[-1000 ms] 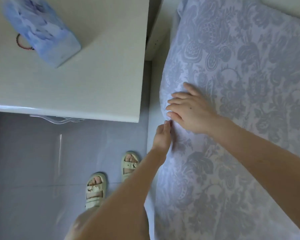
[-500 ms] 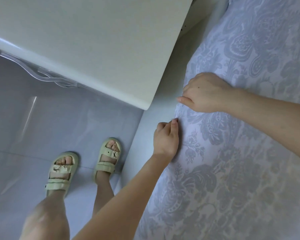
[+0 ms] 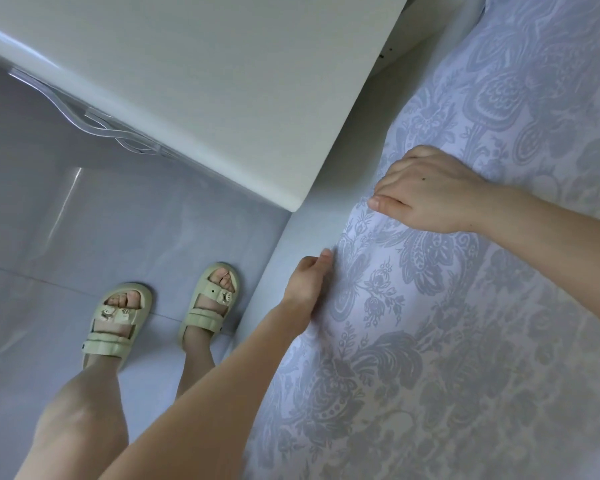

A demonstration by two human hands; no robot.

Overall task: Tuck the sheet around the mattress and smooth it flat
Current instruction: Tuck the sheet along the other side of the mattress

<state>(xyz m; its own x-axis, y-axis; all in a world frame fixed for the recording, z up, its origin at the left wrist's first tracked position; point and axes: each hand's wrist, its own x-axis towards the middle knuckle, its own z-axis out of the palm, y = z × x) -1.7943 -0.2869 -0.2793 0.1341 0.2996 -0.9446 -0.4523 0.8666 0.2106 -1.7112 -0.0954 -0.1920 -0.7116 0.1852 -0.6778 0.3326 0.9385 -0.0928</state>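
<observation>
Sheet (image 3: 447, 341) covers the mattress top and lies mostly flat; the mattress itself is hidden under it. My right hand (image 3: 426, 188) curls over the side edge near the cabinet (image 3: 222, 81), clamped on fabric. My left hand (image 3: 307, 282) is curled at the same edge; pinching or pushing, can't tell. Judging: this side mid-tuck, smoothing left, other edges unseen.

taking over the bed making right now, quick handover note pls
Left hand: fingers curled against the sheet at its side edge; whether they pinch fabric is unclear.
Right hand: fingers curled over the same edge, nearer the white cabinet, thumb flat on the fabric.
Done: the sheet's top, where visible, lies fairly flat.
To do: probably finish tucking this side, then smooth it.
</observation>
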